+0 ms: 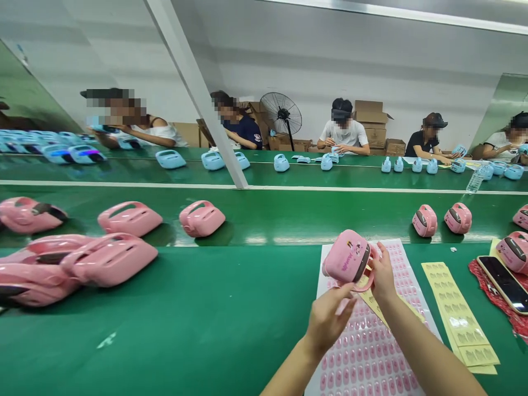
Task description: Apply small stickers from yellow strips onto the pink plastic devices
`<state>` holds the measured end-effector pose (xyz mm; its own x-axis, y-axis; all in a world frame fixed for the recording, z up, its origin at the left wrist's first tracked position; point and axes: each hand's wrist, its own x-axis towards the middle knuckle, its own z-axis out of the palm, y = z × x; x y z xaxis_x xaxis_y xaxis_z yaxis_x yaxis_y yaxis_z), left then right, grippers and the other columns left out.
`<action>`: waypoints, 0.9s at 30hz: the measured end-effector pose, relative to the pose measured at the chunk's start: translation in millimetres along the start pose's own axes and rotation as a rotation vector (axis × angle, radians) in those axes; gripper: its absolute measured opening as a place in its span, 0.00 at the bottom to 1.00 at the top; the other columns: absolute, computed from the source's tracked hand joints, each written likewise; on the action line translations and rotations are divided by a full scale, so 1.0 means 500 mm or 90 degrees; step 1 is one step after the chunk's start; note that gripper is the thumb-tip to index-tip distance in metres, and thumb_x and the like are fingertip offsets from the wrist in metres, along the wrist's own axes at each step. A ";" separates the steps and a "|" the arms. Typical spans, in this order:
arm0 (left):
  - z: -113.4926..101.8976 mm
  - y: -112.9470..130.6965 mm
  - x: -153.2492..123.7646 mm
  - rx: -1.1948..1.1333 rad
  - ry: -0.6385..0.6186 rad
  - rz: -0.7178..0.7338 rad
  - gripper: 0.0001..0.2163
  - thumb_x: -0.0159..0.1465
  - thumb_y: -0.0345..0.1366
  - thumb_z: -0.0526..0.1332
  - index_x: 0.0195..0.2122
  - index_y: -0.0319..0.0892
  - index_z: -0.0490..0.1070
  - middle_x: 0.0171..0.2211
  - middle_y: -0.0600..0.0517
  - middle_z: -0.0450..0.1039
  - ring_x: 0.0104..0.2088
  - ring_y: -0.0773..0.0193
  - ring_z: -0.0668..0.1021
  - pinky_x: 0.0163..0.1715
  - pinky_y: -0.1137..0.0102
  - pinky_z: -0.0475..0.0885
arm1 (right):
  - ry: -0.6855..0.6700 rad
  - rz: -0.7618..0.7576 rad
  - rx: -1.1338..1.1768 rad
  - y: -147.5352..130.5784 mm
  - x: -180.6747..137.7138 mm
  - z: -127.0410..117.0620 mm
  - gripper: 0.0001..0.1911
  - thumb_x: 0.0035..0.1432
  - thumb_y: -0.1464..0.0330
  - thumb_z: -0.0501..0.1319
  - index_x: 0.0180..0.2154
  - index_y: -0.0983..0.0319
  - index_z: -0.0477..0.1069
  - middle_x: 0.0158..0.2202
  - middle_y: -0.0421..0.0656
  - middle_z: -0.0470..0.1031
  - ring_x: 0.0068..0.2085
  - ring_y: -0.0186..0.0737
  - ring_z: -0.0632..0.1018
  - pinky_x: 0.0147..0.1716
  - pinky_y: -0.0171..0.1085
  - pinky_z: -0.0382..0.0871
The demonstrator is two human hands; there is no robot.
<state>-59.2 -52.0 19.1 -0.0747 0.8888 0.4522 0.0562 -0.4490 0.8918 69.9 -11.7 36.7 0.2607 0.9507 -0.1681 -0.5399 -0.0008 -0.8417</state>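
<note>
My right hand [381, 275] grips a pink toy case [347, 256] by its right side and holds it tilted above a sheet of pink stickers [367, 352]. My left hand [330, 316] reaches up under the case with fingers pinched together; what they pinch is too small to make out. A narrow yellow backing strip [373, 302] lies under the case between my hands.
Pink cases lie on the green belt at left [109, 258] and on the middle lane [202, 218], [424, 220]. A yellow sticker sheet [457, 313] and a phone [503, 283] on red cloth are at right. Across the belt, several people handle blue cases [281, 163].
</note>
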 end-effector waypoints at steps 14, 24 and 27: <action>0.021 0.026 0.012 -0.577 -0.030 -0.502 0.23 0.46 0.48 0.62 0.42 0.41 0.71 0.35 0.45 0.76 0.40 0.48 0.75 0.38 0.60 0.70 | 0.007 -0.204 -0.179 -0.026 -0.003 -0.030 0.26 0.41 0.65 0.58 0.46 0.58 0.61 0.47 0.46 0.62 0.42 0.39 0.67 0.41 0.39 0.63; 0.046 -0.009 -0.011 -0.426 0.177 -0.282 0.33 0.46 0.53 0.64 0.51 0.46 0.62 0.46 0.47 0.70 0.47 0.52 0.72 0.40 0.66 0.70 | -0.134 -0.172 -0.282 -0.009 -0.075 0.000 0.12 0.42 0.59 0.62 0.22 0.61 0.67 0.23 0.37 0.62 0.26 0.34 0.64 0.29 0.35 0.59; 0.054 -0.007 -0.018 -0.409 0.216 -0.269 0.33 0.47 0.55 0.63 0.53 0.48 0.60 0.47 0.47 0.69 0.46 0.53 0.72 0.40 0.65 0.70 | -0.144 -0.183 -0.303 0.000 -0.081 0.002 0.11 0.43 0.60 0.61 0.20 0.61 0.67 0.24 0.38 0.62 0.26 0.34 0.64 0.28 0.35 0.59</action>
<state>-32.0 -55.7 11.5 -0.2626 0.9643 -0.0333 -0.6138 -0.1404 0.7769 58.8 -49.8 43.8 0.1379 0.9757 0.1704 -0.0411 0.1776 -0.9833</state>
